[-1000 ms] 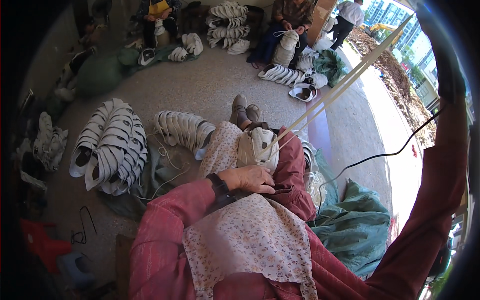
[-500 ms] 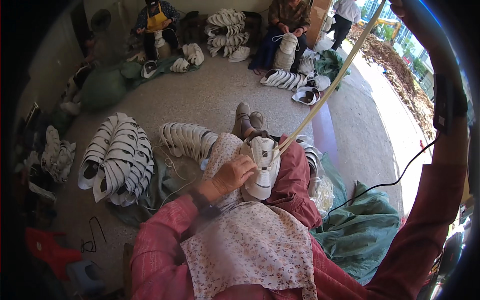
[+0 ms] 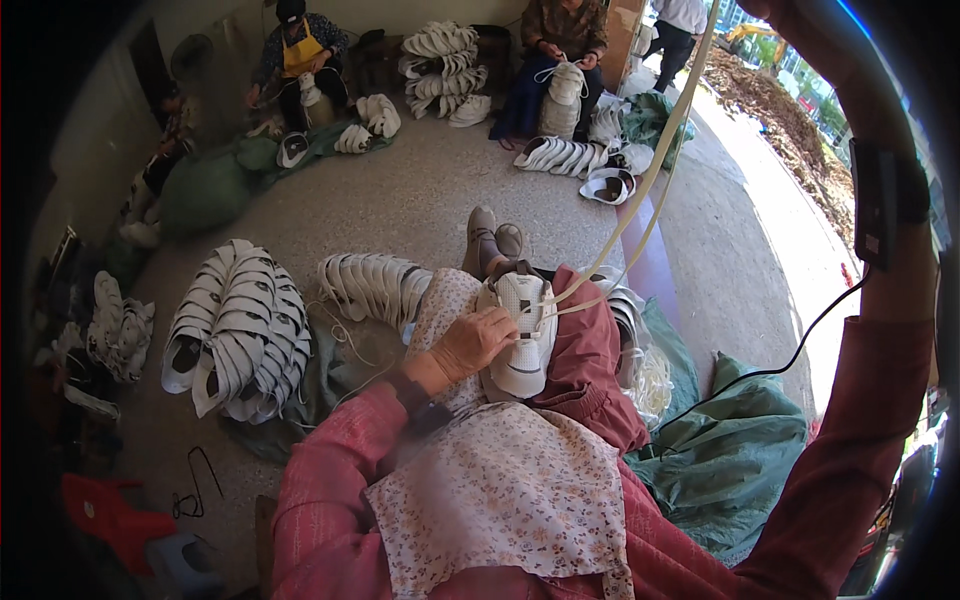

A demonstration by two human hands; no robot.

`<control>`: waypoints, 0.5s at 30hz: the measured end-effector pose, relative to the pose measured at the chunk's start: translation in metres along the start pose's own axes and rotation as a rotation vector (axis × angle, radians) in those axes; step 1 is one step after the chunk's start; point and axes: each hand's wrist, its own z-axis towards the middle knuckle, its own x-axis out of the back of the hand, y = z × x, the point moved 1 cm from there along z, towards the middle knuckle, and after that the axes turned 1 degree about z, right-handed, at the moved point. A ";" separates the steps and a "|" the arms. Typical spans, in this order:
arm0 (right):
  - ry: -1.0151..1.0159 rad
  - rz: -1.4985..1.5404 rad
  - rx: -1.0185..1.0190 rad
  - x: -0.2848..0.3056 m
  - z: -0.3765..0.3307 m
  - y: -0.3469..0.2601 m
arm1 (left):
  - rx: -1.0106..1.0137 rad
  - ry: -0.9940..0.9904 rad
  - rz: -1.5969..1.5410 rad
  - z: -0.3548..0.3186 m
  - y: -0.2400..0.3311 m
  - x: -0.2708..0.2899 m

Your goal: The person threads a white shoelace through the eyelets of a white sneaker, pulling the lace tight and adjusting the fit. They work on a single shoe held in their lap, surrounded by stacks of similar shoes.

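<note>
A white sneaker (image 3: pixel 522 352) lies on my lap, on red trousers and a flowered apron. My left hand (image 3: pixel 472 342) grips its left side, fingers over the tongue. A white lace (image 3: pixel 640 200) runs taut in two strands from the sneaker's eyelets up to the top edge. My right arm, in a red sleeve, is raised high at the right. My right hand (image 3: pixel 775 8) is mostly cut off by the top edge, where the lace ends. My feet in grey shoes (image 3: pixel 492 235) show beyond the sneaker.
Fanned piles of white shoe uppers (image 3: pixel 235 330) lie on the floor to my left, with a further pile (image 3: pixel 375 285) nearer my knee. A green sack (image 3: pixel 735 465) and a black cable (image 3: pixel 800 345) lie at my right. Other people (image 3: pixel 565 35) sit at the back with more shoes. A red stool (image 3: pixel 110 515) stands lower left.
My right arm has risen higher, drawing the lace longer and tighter. My left hand has shifted from the top of the sneaker to its left side, and the sneaker's white toe now faces me.
</note>
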 end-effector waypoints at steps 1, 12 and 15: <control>0.041 -0.003 -0.019 -0.010 -0.002 -0.002 | 0.003 0.001 0.010 -0.003 -0.001 0.001; -0.167 0.272 -0.143 -0.024 0.015 0.008 | 0.162 -0.216 -0.283 0.003 0.008 0.004; -0.132 0.319 -0.141 -0.034 0.015 0.008 | 0.135 -0.204 -0.321 0.005 0.005 0.008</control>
